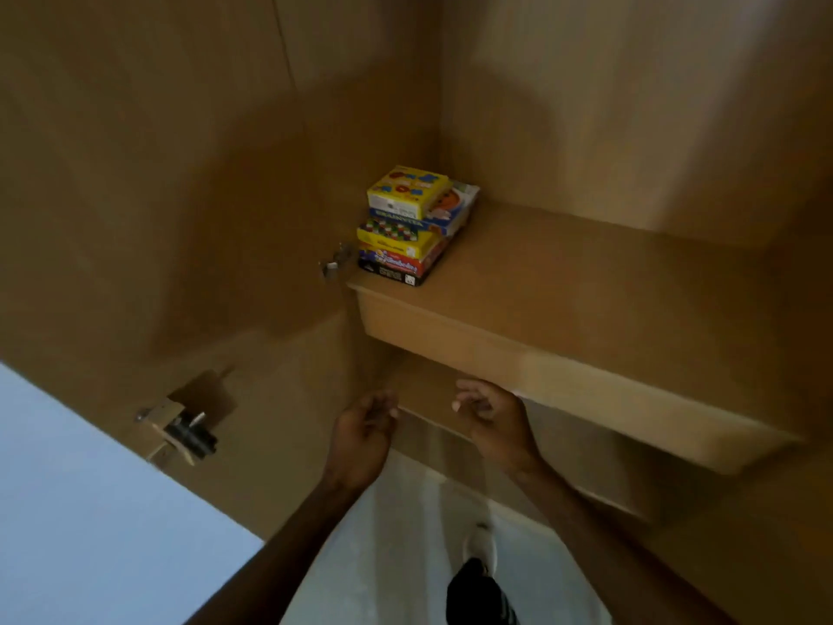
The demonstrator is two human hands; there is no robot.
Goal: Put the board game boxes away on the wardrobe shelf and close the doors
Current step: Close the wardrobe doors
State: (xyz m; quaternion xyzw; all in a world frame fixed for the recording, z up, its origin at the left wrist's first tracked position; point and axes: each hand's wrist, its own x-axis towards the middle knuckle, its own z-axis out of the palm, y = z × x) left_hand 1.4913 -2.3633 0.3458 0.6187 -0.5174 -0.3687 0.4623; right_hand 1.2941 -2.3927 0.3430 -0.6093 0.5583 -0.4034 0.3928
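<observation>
A stack of several board game boxes (414, 227) sits at the left end of the brown wardrobe shelf (586, 300), a small yellow box on top. Below the shelf's front edge, my left hand (363, 433) and my right hand (493, 419) hang in the air side by side, both empty, fingers loosely curled and apart. Neither hand touches the boxes or the shelf. The left wardrobe door (135, 196) stands open at the left.
Metal hinges (180, 428) are fixed on the open left door, a smaller one (336, 259) next to the shelf's left end. A lower shelf (432, 399) lies under the hands. White floor and my shoe (480, 545) show at the bottom.
</observation>
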